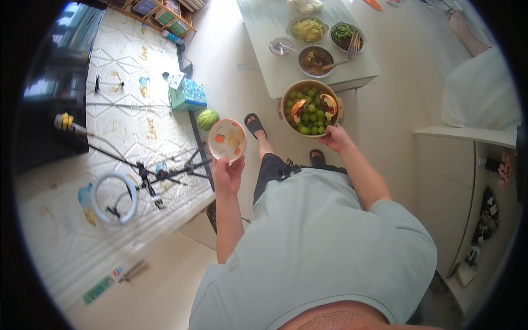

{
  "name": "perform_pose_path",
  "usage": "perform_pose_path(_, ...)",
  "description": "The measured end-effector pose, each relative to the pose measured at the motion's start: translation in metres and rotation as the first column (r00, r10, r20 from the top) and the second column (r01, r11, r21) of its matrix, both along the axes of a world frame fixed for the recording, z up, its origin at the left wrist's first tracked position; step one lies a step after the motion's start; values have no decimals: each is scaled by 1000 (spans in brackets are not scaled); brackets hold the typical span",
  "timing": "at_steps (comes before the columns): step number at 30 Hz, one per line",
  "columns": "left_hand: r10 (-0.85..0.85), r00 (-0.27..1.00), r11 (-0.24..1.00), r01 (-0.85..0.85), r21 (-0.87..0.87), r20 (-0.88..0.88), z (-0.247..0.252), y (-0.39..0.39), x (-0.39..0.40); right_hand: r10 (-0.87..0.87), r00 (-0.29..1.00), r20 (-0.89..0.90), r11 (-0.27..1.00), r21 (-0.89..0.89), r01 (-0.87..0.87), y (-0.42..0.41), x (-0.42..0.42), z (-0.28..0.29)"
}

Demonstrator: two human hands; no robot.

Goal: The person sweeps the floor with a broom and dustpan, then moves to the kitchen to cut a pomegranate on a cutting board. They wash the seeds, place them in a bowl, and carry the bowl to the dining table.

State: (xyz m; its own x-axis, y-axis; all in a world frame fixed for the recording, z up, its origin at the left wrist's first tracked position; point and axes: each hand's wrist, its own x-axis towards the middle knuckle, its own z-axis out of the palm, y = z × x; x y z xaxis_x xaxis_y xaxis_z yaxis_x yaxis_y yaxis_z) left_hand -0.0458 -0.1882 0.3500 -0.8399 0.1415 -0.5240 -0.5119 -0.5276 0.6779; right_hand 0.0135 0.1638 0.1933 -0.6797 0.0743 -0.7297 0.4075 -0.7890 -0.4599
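My left hand (228,174) grips the near rim of a white bowl (220,146) with an orange rim and orange fruit patterns. Some pale food pieces (236,139) lie inside it. In my right hand (336,138) is the near side of a beige basin (288,128). Green grapes (312,117) fill it, with two pieces of opened pomegranate (328,106) on top, one at each side. The basin is close to the near end of the table and overlaps its edge in view; whether it touches the table I cannot tell.
On the table (280,74) are a stew bowl (317,62), shredded vegetables (307,31), a greens dish with chopsticks (346,37) and a small bowl (281,46). Leftward are a watermelon (208,119), a tissue box (187,97), a ring light (114,198) and a microphone (68,122). A cabinet (443,165) stands right.
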Motion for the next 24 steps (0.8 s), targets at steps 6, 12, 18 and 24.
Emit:
perform_pose_path(6, -89, 996, 996, 89, 4, 22, -21, -36, -152, -63, 996, 57, 998, -12, 64, -40, -141, -13)
perform_pose_path(12, -153, 987, 981, 159, -114, 55, -10, -52, -289, -207, 975, 81, 976, -50, 211, -57, -296, -45)
perform_pose_path(18, -129, 987, 987, 138, -87, 100, -11, -56, -377, -318, 944, 91, 931, -159, 329, -42, -438, -79)
perform_pose_path(24, -115, 978, 987, 132, -92, 174, -23, -26, -444, -449, 872, 196, 845, -224, 485, -4, -542, -172)
